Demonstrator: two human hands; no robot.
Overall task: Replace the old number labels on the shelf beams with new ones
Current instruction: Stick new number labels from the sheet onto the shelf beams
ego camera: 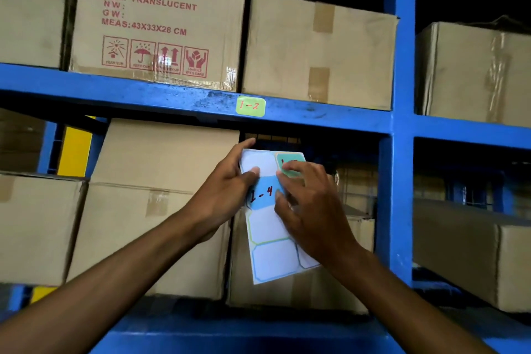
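Note:
A light green label [250, 106] marked "1-2" in red is stuck on the blue shelf beam [143, 92] above my hands. My left hand [227, 190] grips the upper left of a white label sheet [273, 253] held upright below the beam. The sheet carries a blue sticker [263, 194] marked "1-4", a teal sticker [288, 159] with red writing at its top right, and several blank outlined spots. My right hand [310, 207] lies over the sheet's right side, its fingertips on the teal sticker's lower edge, hiding most of its writing.
Cardboard boxes fill the shelves: a printed one [155, 17] and a plain one [316, 49] above the beam, more below and behind the sheet. A blue upright post [402, 124] stands to the right, with further boxed shelves [474, 72] beyond.

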